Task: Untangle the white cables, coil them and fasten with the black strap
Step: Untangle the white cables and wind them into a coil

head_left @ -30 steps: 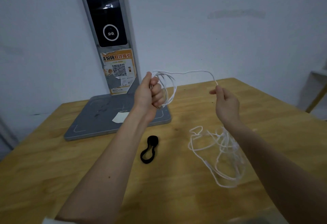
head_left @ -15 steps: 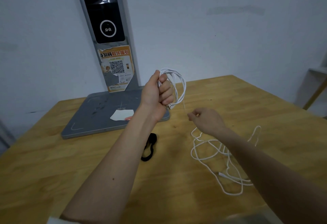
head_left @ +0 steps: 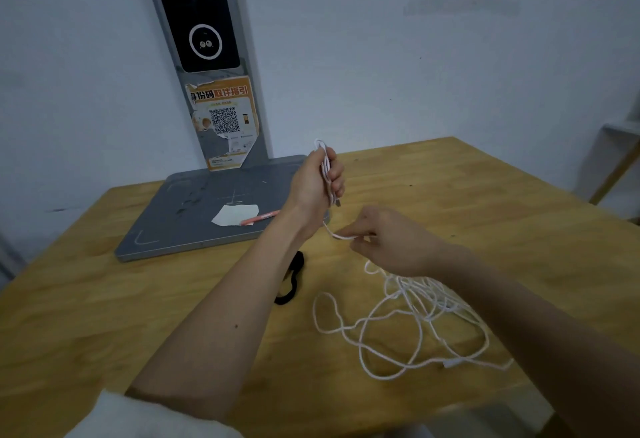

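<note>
My left hand is raised above the table and grips a small coil of white cable, with a plug end sticking out below the fingers. A strand runs down from it to my right hand, which pinches it just below and right of the left hand. The loose remainder of the white cable lies tangled on the wooden table under my right forearm. The black strap lies on the table, partly hidden behind my left forearm.
A grey kiosk base plate sits at the back left with a white paper scrap and an orange pen on it. Its upright post with a screen and QR poster stands against the white wall. The table's right edge is near.
My left hand turned so the coil now looks narrow and edge-on. My right hand dropped from beside the coil, came in close below my left hand and holds a short strand. The view shifted closer.
</note>
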